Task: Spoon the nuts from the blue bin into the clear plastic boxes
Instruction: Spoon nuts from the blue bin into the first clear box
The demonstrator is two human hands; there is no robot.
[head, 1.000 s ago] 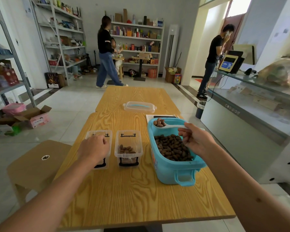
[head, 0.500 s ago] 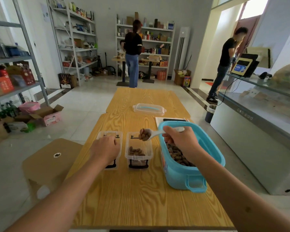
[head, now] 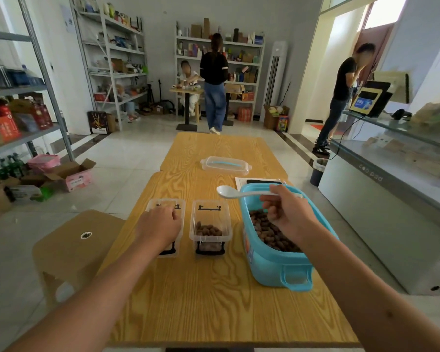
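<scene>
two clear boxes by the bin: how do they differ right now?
The right clear box stands next to the blue bin; the left clear box stands farther from it. The right box holds a layer of nuts and nothing touches it; the left hand rests over the left box and hides its contents. Both are small, lidless, clear, with black latches, side by side on the wooden table.

Head cam, wide-angle, looks fwd/down over table, close.

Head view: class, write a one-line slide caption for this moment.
Right hand holds an empty white spoon above the blue bin; left hand rests on one clear box.
</scene>
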